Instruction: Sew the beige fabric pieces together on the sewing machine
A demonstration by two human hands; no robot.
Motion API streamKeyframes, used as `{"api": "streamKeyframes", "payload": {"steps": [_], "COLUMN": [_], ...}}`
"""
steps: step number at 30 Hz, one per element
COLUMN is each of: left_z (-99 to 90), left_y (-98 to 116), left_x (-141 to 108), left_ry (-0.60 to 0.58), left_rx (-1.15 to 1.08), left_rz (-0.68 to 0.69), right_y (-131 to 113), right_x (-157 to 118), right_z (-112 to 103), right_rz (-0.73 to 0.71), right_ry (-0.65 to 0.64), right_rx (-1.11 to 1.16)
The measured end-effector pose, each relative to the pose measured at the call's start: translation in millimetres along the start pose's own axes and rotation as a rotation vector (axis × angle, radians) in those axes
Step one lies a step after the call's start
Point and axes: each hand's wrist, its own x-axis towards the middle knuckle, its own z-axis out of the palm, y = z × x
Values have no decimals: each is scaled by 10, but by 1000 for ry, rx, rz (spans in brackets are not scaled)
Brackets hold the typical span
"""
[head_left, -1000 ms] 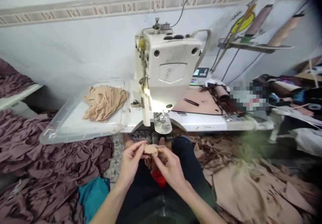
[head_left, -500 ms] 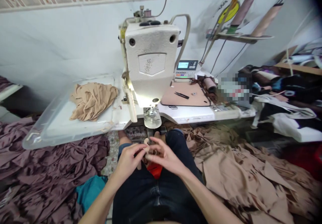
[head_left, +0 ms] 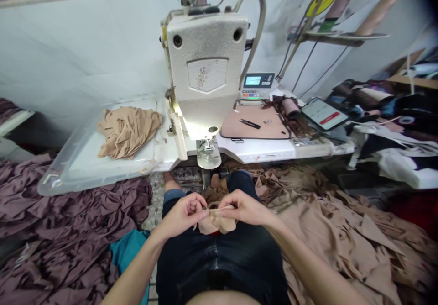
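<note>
There go the hands: the right hand (head_left: 242, 208), its fingers spread half a second ago, has come in tight, and the beige cloth (head_left: 226, 223) has opened out, two soft lobes now dropping below the thumbs. We find it at lower centre of the frame, above the lap (head_left: 215, 259), well apart from the machine (head_left: 205, 67) at upper centre. Each grip is narrow, thumb against finger, with the left hand (head_left: 186, 213) on one end of the edge and the right on the other.

What could trip us up? Those pinches look small, so thin fabric might slide out. If one side tugs harder, we could see the edge skew or stretch. Lose both ends and it would probably land on the lap; should it miss, the tan heap (head_left: 335, 245) at lower right is close enough in colour to swallow it.
</note>
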Motion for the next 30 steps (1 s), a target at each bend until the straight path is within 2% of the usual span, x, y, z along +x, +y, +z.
{"api": "streamKeyframes", "payload": {"steps": [5, 8, 11, 16, 18, 21, 26, 30], "left_z": [-43, -141, -211, -213, -192, -176, -203, -195], "left_y": [179, 314, 396, 518, 607, 738, 822, 876], "left_x": [21, 35, 65, 138, 179, 253, 387, 481], "left_ry": [93, 181, 250, 289, 313, 330, 399, 496], "left_rx": [-22, 216, 501, 647, 622, 519, 289, 190], "left_rz": [100, 243, 434, 602, 606, 531, 333, 280], "right_y": [-148, -287, -462, -728, -785, -795, -691, -650], "right_x": [15, 13, -11, -21, 15, 103, 266, 350], "right_z": [-36, 29, 108, 153, 132, 69, -41, -107], "right_rz": [-6, -27, -124, -278, -295, -271, -182, -188], "right_ry": [147, 257, 376, 559, 617, 665, 651, 656], "right_rx": [70, 49, -90, -275, -275, -217, 21, 110]}}
